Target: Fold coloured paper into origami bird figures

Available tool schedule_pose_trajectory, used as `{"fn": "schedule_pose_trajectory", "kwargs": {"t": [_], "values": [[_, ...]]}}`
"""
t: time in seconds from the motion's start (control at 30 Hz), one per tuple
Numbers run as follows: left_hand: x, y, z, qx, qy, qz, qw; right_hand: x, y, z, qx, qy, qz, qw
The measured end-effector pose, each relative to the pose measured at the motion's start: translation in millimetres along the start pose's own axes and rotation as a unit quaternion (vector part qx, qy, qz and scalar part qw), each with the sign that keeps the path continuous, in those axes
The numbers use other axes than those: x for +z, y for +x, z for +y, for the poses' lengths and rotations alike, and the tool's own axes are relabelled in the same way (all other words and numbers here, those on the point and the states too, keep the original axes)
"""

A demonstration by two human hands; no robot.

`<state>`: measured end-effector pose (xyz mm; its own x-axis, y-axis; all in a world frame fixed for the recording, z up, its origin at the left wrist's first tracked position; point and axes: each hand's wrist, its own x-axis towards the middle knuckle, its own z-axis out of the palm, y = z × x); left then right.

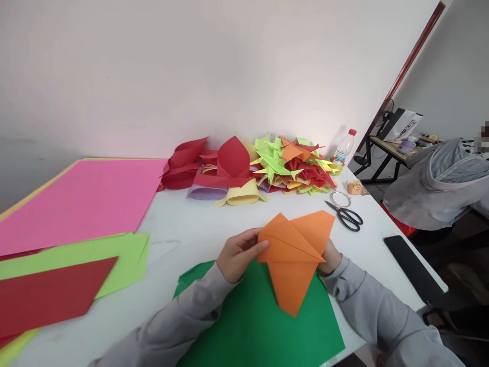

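Note:
An orange folded paper shape (292,250) with pointed flaps is held up above a green paper sheet (263,326). My left hand (239,255) pinches its left corner, the thumb lying on the front face. At the right edge, my right hand (330,257) grips it from behind, most of those fingers hidden by the paper. Black-handled scissors (348,218) lie on the table just beyond my right hand, next to a roll of tape (340,199).
Pink sheets (87,199), light green sheets (133,260) and dark red paper (53,295) lie at left. Against the wall are curled red paper pieces (233,160) and a pile of folded stars (294,165). A bottle (344,148) stands behind; another person (443,178) is at right.

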<state>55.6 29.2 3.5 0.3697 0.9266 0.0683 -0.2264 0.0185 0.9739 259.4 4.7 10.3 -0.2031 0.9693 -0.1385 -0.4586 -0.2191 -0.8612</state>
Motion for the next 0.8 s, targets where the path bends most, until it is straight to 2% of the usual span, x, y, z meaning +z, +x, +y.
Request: {"fn": "schedule_pose_trajectory", "kwargs": {"t": [0.07,0.17,0.27,0.33,0.4,0.43,0.5,0.53,0.6,0.67,0.73,0.8], "values": [[-4.8,2,1,-0.079,-0.016,-0.035,0.996,-10,5,-8,0.020,0.004,0.008,1.000],[-14.3,7,0,-0.189,-0.038,-0.085,0.978,-27,9,-20,0.057,-0.038,-0.020,0.997],[-23.0,11,-2,-0.224,-0.046,-0.095,0.969,-43,13,-27,0.061,-0.051,-0.087,0.993],[-27.0,12,-4,-0.221,-0.039,-0.113,0.968,-50,15,-29,0.107,-0.067,-0.155,0.980],[-29.3,12,-10,-0.181,-0.007,-0.125,0.975,-50,16,-27,0.153,-0.126,-0.179,0.964],[-29.9,13,-15,-0.145,0.024,-0.126,0.981,-48,17,-25,0.149,-0.164,-0.160,0.962],[-30.8,13,-24,-0.047,0.120,-0.106,0.986,-40,16,-18,0.079,-0.249,-0.094,0.961],[-31.2,13,-28,0.004,0.181,-0.094,0.979,-35,15,-14,0.047,-0.293,-0.078,0.952],[-32.2,13,-34,0.111,0.299,-0.058,0.946,-27,13,-6,0.009,-0.362,-0.067,0.930],[-32.9,12,-35,0.211,0.394,-0.032,0.894,-21,10,0,-0.019,-0.422,-0.034,0.906],[-32.7,10,-36,0.277,0.445,-0.053,0.850,-19,6,2,-0.041,-0.482,0.010,0.875],[-31.6,8,-37,0.303,0.455,-0.107,0.831,-18,0,0,-0.049,-0.554,0.027,0.831]]}}
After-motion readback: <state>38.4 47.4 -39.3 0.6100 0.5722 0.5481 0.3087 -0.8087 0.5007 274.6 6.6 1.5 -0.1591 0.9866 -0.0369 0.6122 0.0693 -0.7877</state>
